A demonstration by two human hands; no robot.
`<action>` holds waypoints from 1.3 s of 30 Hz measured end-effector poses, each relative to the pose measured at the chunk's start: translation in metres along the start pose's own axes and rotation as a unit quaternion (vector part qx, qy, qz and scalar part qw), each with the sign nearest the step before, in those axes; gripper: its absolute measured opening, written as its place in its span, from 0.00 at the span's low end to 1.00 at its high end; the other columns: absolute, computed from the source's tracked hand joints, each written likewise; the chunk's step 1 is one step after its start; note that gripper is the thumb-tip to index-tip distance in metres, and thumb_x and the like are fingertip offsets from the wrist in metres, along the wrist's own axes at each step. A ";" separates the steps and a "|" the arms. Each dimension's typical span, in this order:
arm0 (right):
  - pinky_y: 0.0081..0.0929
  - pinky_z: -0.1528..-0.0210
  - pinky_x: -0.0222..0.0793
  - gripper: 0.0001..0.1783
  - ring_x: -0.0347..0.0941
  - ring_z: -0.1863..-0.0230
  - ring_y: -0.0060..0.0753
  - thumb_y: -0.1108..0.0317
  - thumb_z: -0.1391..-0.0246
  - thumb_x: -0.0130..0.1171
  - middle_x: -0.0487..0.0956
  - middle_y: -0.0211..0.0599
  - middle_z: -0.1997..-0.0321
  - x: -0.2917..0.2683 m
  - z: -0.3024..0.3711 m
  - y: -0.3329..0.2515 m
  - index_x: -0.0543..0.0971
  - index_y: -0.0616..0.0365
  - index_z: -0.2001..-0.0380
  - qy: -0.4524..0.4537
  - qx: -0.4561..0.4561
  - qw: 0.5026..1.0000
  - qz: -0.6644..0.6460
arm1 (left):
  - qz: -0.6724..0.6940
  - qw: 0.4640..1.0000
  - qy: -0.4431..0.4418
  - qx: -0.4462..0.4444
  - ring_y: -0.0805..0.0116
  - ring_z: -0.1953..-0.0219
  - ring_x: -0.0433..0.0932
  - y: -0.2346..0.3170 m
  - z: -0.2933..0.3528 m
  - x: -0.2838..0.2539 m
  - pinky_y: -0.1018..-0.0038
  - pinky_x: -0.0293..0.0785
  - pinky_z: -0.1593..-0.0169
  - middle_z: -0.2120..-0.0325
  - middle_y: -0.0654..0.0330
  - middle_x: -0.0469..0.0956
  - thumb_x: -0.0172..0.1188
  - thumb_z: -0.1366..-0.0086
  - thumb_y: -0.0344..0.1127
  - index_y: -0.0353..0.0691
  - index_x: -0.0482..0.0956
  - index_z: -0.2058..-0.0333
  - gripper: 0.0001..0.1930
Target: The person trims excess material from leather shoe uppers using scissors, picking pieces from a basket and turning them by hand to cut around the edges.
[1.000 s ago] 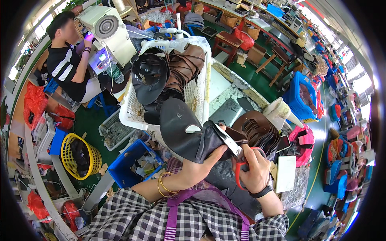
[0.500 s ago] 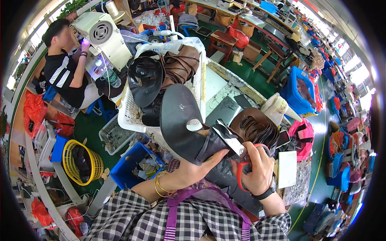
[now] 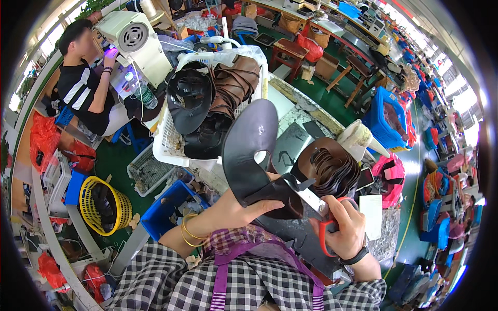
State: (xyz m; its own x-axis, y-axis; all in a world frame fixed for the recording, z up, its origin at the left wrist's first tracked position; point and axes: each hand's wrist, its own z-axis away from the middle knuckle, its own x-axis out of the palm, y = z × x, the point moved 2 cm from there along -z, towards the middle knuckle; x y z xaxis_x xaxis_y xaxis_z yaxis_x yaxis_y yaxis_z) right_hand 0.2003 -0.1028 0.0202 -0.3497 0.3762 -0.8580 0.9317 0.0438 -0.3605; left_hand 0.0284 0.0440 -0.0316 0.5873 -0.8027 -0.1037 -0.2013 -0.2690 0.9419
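Observation:
My left hand [image 3: 241, 211] grips a black leather shoe upper [image 3: 243, 147] by its lower edge, thumb on top and fingers hidden beneath. The piece curves upward and has an opening near its middle. In my right hand [image 3: 343, 223] is a pair of scissors [image 3: 311, 199] with red-orange handles, fingers wrapped round the loops. Its blades lie at the right edge of the upper, slightly apart. A thin, dark curved strip [image 3: 285, 158] shows just beyond the blades, over the table. To the right, brown curved leather pieces [image 3: 334, 168] stand stacked close behind the scissors.
Ahead, a white plastic basket [image 3: 165, 147] holds black and brown uppers. A blue bin [image 3: 158, 215] with scraps and a yellow basket [image 3: 127, 207] stand at the left. Beyond them, a person [image 3: 85, 85] sits at a machine [image 3: 135, 41]. A white cone-shaped container [image 3: 357, 137] stands on the table.
The upper has shifted to the right and turned more upright in my left hand. My right hand and the scissors have moved slightly right and down. The dark strip now shows beyond the blades.

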 end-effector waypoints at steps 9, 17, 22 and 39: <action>0.30 0.79 0.64 0.27 0.69 0.81 0.35 0.67 0.70 0.72 0.70 0.33 0.81 -0.020 0.007 0.009 0.76 0.57 0.61 -0.072 -0.020 0.995 0.058 | -0.015 0.986 -0.164 -0.038 0.63 0.59 0.75 0.008 -0.014 -0.028 0.69 0.69 0.55 0.63 0.53 0.77 0.67 0.45 0.37 0.32 0.74 0.56 0.21; 0.30 0.79 0.62 0.28 0.68 0.81 0.34 0.64 0.72 0.73 0.68 0.32 0.81 -0.026 0.007 0.020 0.76 0.57 0.62 -0.081 -0.055 0.994 0.039 | -0.055 0.945 -0.312 -0.087 0.59 0.60 0.77 0.014 -0.031 -0.034 0.68 0.71 0.56 0.63 0.51 0.77 0.67 0.46 0.44 0.34 0.75 0.57 0.23; 0.30 0.80 0.62 0.28 0.68 0.82 0.34 0.63 0.72 0.74 0.69 0.32 0.81 -0.028 0.003 0.020 0.76 0.56 0.62 -0.089 -0.086 0.990 0.066 | -0.032 0.927 -0.360 -0.097 0.65 0.60 0.76 0.017 -0.042 -0.032 0.72 0.70 0.55 0.63 0.56 0.78 0.67 0.46 0.36 0.35 0.76 0.57 0.20; 0.30 0.79 0.63 0.31 0.68 0.81 0.35 0.60 0.75 0.75 0.69 0.33 0.81 -0.028 0.011 0.019 0.76 0.57 0.62 -0.081 -0.049 0.995 0.015 | 0.015 0.973 -0.220 -0.060 0.76 0.71 0.72 0.025 -0.034 -0.041 0.76 0.69 0.66 0.75 0.59 0.78 0.67 0.44 0.42 0.30 0.76 0.65 0.19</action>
State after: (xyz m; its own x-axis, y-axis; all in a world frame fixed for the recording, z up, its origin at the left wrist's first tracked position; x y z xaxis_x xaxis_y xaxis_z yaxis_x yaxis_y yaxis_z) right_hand 0.2262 -0.1227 0.0332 -0.3247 0.2245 -0.9188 0.9445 0.1274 -0.3027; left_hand 0.0257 0.0883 0.0069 0.1840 -0.9668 -0.1774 -0.1052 -0.1988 0.9744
